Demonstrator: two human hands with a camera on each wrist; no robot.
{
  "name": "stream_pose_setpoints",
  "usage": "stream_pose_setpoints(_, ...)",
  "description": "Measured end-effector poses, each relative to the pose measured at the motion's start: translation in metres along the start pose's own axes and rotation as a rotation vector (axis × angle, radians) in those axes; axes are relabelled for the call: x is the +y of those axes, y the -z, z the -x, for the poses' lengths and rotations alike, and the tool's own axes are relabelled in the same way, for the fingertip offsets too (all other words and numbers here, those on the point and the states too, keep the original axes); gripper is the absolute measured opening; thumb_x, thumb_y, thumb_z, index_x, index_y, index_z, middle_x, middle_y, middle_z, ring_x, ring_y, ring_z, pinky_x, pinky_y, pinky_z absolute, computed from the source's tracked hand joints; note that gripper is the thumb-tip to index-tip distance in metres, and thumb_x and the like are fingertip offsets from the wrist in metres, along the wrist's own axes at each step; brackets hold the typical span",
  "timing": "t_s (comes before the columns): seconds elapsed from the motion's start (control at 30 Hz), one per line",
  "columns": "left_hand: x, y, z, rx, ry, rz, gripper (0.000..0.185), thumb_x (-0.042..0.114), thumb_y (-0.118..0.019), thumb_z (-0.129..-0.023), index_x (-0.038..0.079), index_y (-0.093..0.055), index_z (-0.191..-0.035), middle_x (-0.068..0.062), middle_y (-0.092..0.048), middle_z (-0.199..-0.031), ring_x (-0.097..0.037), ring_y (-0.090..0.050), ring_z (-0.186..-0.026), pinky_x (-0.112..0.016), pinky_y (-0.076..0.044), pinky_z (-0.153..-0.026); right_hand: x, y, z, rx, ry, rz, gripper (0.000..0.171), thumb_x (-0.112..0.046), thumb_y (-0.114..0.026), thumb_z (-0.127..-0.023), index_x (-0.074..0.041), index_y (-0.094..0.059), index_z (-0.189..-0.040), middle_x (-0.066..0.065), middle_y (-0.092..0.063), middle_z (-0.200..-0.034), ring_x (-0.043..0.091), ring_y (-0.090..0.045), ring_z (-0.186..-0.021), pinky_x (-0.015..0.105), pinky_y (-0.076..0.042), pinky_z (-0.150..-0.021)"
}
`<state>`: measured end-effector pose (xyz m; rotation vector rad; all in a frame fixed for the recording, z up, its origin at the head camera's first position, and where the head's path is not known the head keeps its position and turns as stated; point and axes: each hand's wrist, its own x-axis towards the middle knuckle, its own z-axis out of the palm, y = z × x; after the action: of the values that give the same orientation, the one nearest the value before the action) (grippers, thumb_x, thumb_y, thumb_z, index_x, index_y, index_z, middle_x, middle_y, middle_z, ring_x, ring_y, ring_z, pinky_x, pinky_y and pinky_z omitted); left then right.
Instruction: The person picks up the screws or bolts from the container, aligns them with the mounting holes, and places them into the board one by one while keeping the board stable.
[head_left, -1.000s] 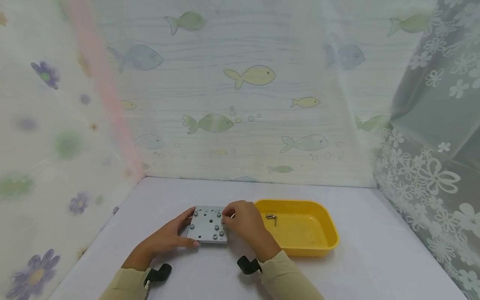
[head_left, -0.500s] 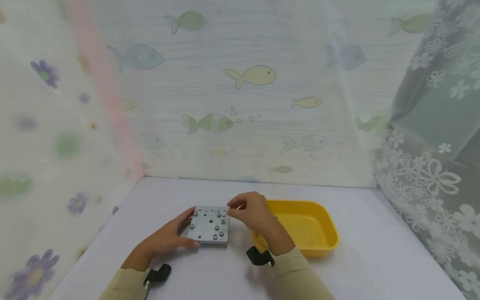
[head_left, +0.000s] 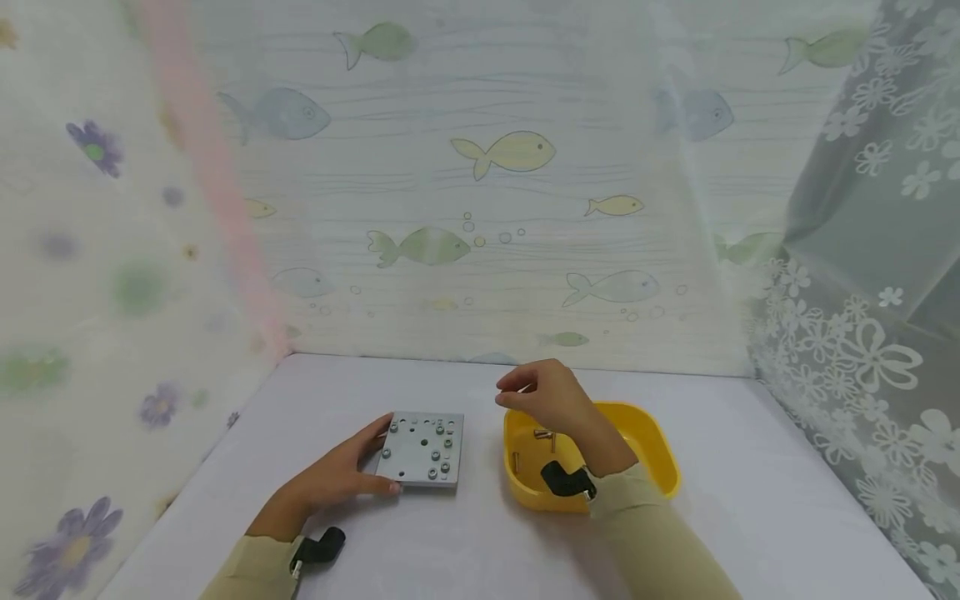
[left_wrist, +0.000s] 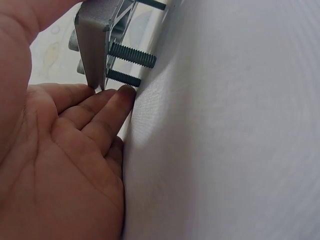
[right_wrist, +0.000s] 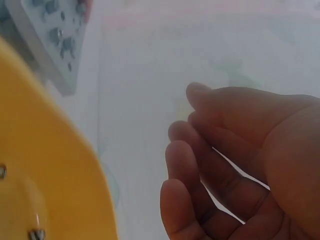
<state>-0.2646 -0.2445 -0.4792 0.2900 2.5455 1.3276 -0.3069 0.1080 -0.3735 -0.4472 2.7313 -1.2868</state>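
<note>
A square grey metal plate (head_left: 422, 448) with several screws and holes lies on the white table. My left hand (head_left: 375, 460) holds its left edge between thumb and fingers. In the left wrist view the plate (left_wrist: 95, 45) stands on threaded screw ends (left_wrist: 131, 55), with my left hand (left_wrist: 75, 125) against its edge. My right hand (head_left: 517, 387) hovers above the left end of the yellow tray (head_left: 652, 442), fingers loosely curled. The right wrist view shows nothing between the fingers (right_wrist: 180, 155). Loose screws (head_left: 542, 434) lie in the tray, one near its left wall (head_left: 515, 460).
Patterned curtains with fish and flowers close in the table at the back, left and right. The tray (right_wrist: 60, 165) sits just right of the plate. White tabletop (head_left: 750, 517) stretches right of the tray and in front of the hands.
My right hand lifted off the plate's right edge and moved right and up to above the tray. One more screw now lies in the tray. The left hand and plate stayed put.
</note>
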Motion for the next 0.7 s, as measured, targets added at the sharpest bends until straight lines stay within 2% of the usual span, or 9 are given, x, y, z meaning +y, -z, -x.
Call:
stream_pose_setpoints(0.3, -0.004, -0.002, 0.0, 0.005, 0.006, 0.013, 0.121, 0.043, -0.094, -0.07, 0.031, -0.021, -0.166, -0.003, -0.042, -0.164, -0.032, -0.015, -0.161, -0.065, -0.002, -0.125, 0.033, 0.019, -0.003, -0.059, -0.021, -0.044, 0.017, -0.032, -0.079, -0.092, -0.026, -0.08, -0.107, -0.007, -0.076, -0.107, 0.017, -0.07, -0.097, 0.036, -0.059, -0.087)
stream_pose_setpoints(0.7, -0.005, -0.001, -0.001, 0.007, -0.01, 0.002, 0.121, 0.044, -0.094, -0.07, 0.032, -0.021, -0.166, -0.002, -0.043, -0.164, -0.032, -0.015, -0.161, -0.064, -0.002, -0.125, 0.071, 0.031, -0.002, -0.137, -0.103, -0.072, 0.025, -0.021, -0.079, -0.092, -0.008, -0.079, -0.113, 0.002, -0.078, -0.101, 0.017, -0.07, -0.09, 0.034, -0.059, -0.08)
